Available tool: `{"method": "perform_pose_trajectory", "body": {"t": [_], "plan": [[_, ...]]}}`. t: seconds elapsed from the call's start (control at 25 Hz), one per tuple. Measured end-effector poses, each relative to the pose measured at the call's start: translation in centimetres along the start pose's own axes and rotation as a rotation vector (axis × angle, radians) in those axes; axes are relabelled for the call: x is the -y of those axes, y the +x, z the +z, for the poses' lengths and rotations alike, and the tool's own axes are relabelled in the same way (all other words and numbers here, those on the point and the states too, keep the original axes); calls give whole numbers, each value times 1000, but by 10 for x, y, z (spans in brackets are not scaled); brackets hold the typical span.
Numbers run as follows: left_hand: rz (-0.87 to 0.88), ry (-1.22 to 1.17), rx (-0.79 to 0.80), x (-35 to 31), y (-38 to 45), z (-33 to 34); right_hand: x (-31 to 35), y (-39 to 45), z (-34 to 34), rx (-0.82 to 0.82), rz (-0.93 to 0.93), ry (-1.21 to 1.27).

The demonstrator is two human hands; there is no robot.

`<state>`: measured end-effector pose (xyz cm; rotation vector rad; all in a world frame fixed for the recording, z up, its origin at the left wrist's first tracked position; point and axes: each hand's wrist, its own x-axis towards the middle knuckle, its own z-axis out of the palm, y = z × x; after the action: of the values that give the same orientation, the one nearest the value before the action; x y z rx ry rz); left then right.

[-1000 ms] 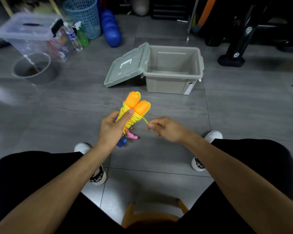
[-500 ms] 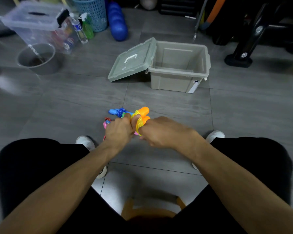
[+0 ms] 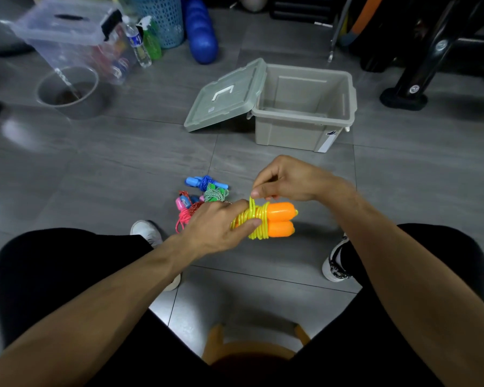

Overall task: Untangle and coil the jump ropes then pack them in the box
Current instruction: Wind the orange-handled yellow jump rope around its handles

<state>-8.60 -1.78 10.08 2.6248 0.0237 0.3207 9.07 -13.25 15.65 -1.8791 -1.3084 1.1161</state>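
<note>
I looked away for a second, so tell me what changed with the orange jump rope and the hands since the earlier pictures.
The orange jump rope has turned from handles pointing up to lying sideways, handles pointing right. The left hand still grips the wound bundle. The right hand, which held the yellow cord out to the right, now pinches it just above the coils. The box stays open with nothing seen inside, and the other ropes remain on the floor.

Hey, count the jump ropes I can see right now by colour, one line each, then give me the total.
Yellow rope with orange handles, gripped by the left hand with the right hand pinching its cord: 1
Blue rope, on the floor: 1
Green rope, on the floor: 1
Pink rope, on the floor: 1
Total: 4
</note>
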Motion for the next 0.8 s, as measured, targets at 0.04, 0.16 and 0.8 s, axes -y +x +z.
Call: {"method": "perform_pose_trajectory", "body": {"t": [0.04, 0.16, 0.8], "plan": [[15, 24, -10, 1, -1, -2, -1, 0, 0, 34, 2, 17], [-54, -157, -99, -2, -1, -14, -11, -2, -4, 28, 41, 120], [-1079, -1105, -274, -5, 44, -20, 14, -11, 53, -429, -41, -351]]}}
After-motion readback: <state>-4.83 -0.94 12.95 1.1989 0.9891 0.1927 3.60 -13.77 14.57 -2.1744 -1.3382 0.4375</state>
